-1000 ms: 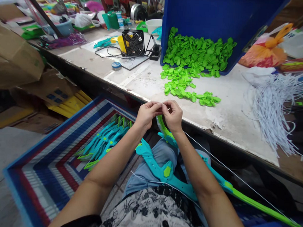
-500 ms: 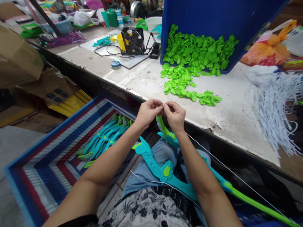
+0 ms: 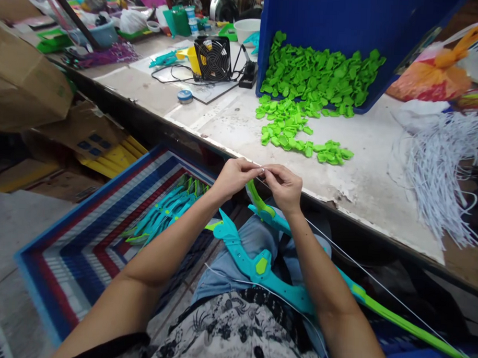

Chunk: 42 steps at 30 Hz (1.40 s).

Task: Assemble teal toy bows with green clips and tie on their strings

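My left hand and my right hand meet fingertip to fingertip at the table's front edge, both pinching a thin white string. The string runs down to the right, to the far tip of a teal and lime toy bow. That bow's other lime limb rises just under my fingers; my right forearm hides its middle. Across my lap lies a second toy bow, teal with a lime hexagonal piece, and a loose white string beside it.
On the table, lime plastic pieces spill from a tipped blue bin. A black fan stands behind; white strings lie at right. More teal bows rest in a striped basket at left.
My hands have moved slightly right, and the right hand has turned and drawn a little away from the left. The camera view has shifted slightly.
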### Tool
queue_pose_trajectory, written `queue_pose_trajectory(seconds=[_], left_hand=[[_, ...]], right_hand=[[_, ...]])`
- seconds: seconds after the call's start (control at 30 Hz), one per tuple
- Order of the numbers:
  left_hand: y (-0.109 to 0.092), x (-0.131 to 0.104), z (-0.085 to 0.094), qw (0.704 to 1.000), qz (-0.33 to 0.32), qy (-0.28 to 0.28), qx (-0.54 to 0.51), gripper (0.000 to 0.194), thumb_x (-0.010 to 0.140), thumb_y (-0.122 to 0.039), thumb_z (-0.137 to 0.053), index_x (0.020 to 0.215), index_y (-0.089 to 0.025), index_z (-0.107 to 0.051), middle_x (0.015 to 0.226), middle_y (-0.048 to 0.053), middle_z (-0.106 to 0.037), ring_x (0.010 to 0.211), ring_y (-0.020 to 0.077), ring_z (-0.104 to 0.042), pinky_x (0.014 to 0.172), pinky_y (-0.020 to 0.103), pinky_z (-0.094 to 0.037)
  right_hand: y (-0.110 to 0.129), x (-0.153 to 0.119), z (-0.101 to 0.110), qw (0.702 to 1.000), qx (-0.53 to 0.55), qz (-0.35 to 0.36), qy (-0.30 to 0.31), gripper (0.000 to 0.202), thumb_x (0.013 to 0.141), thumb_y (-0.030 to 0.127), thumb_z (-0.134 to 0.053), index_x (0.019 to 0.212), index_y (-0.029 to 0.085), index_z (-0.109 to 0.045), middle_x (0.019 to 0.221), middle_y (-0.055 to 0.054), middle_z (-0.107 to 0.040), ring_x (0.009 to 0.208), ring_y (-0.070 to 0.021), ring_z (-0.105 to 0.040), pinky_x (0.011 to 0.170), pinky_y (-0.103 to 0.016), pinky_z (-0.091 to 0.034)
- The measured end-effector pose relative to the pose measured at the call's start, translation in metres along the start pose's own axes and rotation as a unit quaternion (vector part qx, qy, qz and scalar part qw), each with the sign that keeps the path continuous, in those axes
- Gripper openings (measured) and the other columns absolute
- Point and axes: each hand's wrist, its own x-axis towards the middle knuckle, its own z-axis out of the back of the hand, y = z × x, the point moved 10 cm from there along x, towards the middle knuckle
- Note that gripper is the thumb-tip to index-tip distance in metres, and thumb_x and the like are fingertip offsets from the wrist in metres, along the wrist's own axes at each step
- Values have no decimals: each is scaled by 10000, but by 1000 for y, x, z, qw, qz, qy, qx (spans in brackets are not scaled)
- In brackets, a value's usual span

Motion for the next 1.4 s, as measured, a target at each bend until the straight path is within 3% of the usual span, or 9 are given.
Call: queue_pose_trajectory(seconds=[0.17,0.43,0.57,0.67,0.8,0.9,0.97,1.2,1.4], left_hand=[[0,0,0,996,-10,-60,70,198,750,-297,-630,775,-128,-730,721,42,-695,683,154,-608,624,242,-453],[-15,-4,-12,981,-122,-60,135,162,800,-248,-580,788,-174,-724,700,18,-645,686,132,-581,663,241,-448],[-7,-17,1,988,-125,-61,71,196,814,-265,-585,934,-179,-713,947,56,-669,886,154,-607,743,246,-476],[33,-66,46,986,-37,-159,43,339,815,-339,-597,1119,-196,-643,1153,72,-627,1006,179,-589,753,255,-492],[127,-203,96,921,261,-282,64,413,759,-510,-619,923,-138,-685,930,85,-691,878,218,-617,713,292,-486],[175,-290,63,883,435,-177,4,456,724,-576,-631,865,-152,-722,931,92,-716,952,267,-614,797,329,-465],[185,-314,30,876,464,-116,-55,433,724,-563,-643,898,-178,-739,1014,83,-714,1027,278,-599,884,343,-431],[189,-287,-8,890,420,-129,-118,316,682,-410,-710,883,-168,-750,1031,93,-703,1041,273,-591,954,368,-388],[181,-292,-8,907,379,-106,-152,279,707,-357,-696,921,-185,-747,1141,96,-660,1121,234,-559,1019,342,-351]], right_hand=[[16,-6,7,992,-95,83,-26,121,868,213,-536,850,187,-653,826,-41,-671,809,-151,-630,742,-293,-510],[-1,0,6,972,-224,54,-45,161,868,241,-458,758,187,-561,755,-29,-571,698,-142,-535,654,-271,-460],[-15,-5,-6,966,-250,-21,63,260,898,342,-441,1007,173,-606,915,-72,-652,818,-184,-609,762,-320,-486],[-36,-30,-7,922,-301,-80,231,544,819,444,-573,1282,166,-509,1175,-132,-631,1032,-279,-610,878,-413,-476],[-81,-90,13,836,-273,-168,444,708,758,436,-633,1393,202,-420,1243,-107,-614,1095,-307,-602,914,-419,-481],[-93,-126,25,813,-253,-183,492,776,775,331,-602,1470,264,-264,1290,-63,-587,1113,-284,-596,899,-382,-499],[-87,-134,28,810,-320,-159,465,754,794,260,-548,1478,297,-231,1242,-66,-608,1046,-285,-623,847,-388,-518],[-53,-124,8,773,-566,-59,281,638,861,244,-423,1474,248,-248,1212,-213,-456,969,-323,-540,704,-461,-507],[-79,-146,-3,764,-543,-115,329,941,773,610,-552,1478,122,-165,1447,-303,-212,1214,-467,-338,821,-658,-400]])
